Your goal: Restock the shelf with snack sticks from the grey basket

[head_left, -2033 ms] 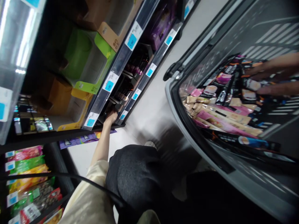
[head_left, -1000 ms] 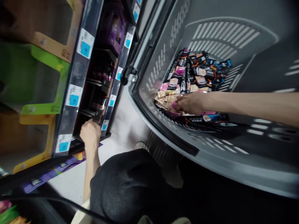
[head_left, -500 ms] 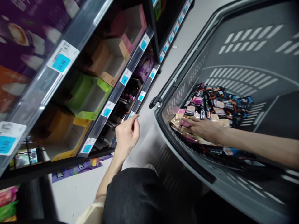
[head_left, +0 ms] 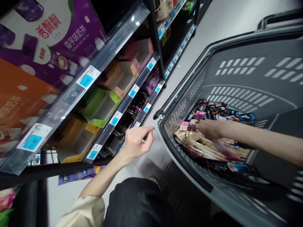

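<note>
My right hand (head_left: 208,128) reaches into a grey plastic shopping basket (head_left: 239,85), its blurred fingertips down among the sachets. Whether they grip one is hidden. Beige and pink sachets (head_left: 201,145) lie side by side under and in front of this hand. Behind it is a heap of black sachets (head_left: 215,108) with pink, orange and blue prints. Outside the basket, between its rim and the shelf, my left hand (head_left: 139,140) hangs with fingers curled and thumb near the index finger. Nothing shows in it.
At left, store shelves (head_left: 113,116) with blue price tags hold open yellow, green, peach and pink display boxes (head_left: 101,107). Large purple boxes (head_left: 68,41) and orange boxes (head_left: 26,101) stand on the upper shelf. My dark-clothed knee (head_left: 137,201) is at the bottom, above the pale floor.
My right hand has lifted off the beige and pink sachets and shifted back toward the dark heap, showing more of them. My left hand has moved slightly right. The view has shifted.
</note>
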The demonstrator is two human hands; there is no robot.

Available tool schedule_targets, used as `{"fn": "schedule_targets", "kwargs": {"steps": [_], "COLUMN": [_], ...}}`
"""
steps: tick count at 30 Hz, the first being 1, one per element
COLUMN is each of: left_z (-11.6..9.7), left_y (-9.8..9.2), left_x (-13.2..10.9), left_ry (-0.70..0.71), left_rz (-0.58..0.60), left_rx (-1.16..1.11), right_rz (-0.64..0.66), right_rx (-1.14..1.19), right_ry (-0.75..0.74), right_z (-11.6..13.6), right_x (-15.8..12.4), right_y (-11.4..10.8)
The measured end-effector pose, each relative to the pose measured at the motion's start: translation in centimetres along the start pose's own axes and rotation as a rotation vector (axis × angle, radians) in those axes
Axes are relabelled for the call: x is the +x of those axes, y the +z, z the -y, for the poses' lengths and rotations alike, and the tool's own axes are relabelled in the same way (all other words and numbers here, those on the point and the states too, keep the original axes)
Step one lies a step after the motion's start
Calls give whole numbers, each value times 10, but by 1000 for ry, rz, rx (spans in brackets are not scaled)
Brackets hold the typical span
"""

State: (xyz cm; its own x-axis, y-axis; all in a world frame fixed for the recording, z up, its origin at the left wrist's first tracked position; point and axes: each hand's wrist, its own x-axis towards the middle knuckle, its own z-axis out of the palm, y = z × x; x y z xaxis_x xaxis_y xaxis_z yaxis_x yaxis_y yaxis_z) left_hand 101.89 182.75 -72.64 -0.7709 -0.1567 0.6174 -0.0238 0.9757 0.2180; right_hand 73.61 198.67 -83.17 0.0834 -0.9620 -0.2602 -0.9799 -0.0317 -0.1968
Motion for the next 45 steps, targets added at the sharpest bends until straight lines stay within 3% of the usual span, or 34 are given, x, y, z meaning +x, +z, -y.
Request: {"fn": "schedule_targets", "kwargs": {"steps": [2, 4, 5, 7, 9, 11, 13, 15, 18, 21, 27, 31, 35, 38, 42, 45], "left_z": [-1, -1, -2, -2, -4, -7, -10, -12, -14, -12, -6, -4, -5, -7, -12, -15], "left_y": [-4, -3, -1, 5, 12, 17, 23, 30, 44, 61, 80, 81, 79, 77, 73, 72], "left_x": [7, 14, 18, 27, 39, 55, 74, 93, 110, 113, 103, 100, 102, 104, 105, 105], "left_ry": [-73, -176, -240, -365, -457, -503, -542, -594, -640, -635, -699, -716, -677, -616, -608, -630], "left_rz": [-7, 16, 34, 42, 6, -22, 37, 173, 288, 181, 14, -75, -38, 25, 70, 81], "left_rx": [-73, -209, -317, -579, -796, -911, -972, -1033, -1153, -1219, -1165, -1129, -1093, -1072, -1021, -1007], "right_rz": [211, 143, 36, -291, -631, -899, -1042, -1098, -1094, -947, -573, -404, -189, -243, -577, -718], "right_rx": [115, 244, 335, 510, 821, 1132, 1394, 1613, 1803, 1782, 1722, 1736, 1569, 1415, 1314, 1272], "right_ry": [158, 205, 189, 410, 578, 645, 626, 549, 339, 202, 187, 73, -13, -36, 22, 30], "right_z": [-8, -18, -22, -27, -24, -16, -6, 3, 15, 25, 33, 36, 36, 30, 16, 10], "right_x": [-1, -11, -19, -37, -53, -60, -58, -51, -40, -31, -19, -17, -18, -21, -27, -31], "right_y": [-47, -96, -118, -150, -166, -169, -168, -165, -156, -139, -104, -97, -101, -111, -123, -128]}}
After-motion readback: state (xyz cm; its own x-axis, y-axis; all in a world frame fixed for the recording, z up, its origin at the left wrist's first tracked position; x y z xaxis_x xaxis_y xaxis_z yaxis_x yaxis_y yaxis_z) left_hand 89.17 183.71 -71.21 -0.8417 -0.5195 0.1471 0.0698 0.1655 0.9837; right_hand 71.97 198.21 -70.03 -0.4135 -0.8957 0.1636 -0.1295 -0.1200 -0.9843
